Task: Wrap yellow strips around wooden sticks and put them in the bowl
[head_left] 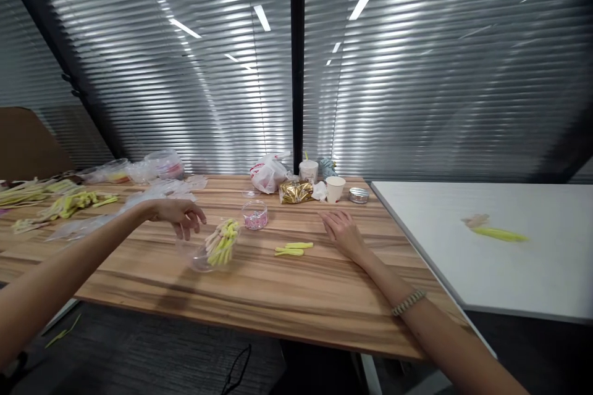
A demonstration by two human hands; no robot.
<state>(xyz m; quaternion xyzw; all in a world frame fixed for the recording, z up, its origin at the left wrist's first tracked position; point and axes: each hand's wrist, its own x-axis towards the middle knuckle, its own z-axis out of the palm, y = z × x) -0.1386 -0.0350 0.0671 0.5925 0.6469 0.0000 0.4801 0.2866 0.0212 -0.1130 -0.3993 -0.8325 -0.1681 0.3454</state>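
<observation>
My left hand (181, 217) hangs with loosely curled fingers just above and left of a clear plastic jar (204, 253). The jar lies on its side, packed with pale sticks tipped in yellow (222, 243), and my fingers do not clearly touch it. My right hand (343, 233) rests palm down on the wooden table (259, 296), holding nothing. Left of that hand lie several loose yellow pieces (293, 249). A small clear tub of pink bits (254, 216) stands behind the jar, between my hands.
Plastic bags and bundles of yellow sticks (69, 203) cover the table's left end. Paper cups, a gold packet, a white bag and a metal tin line the far edge. A white table (509, 247) adjoins on the right, with a yellow piece on it.
</observation>
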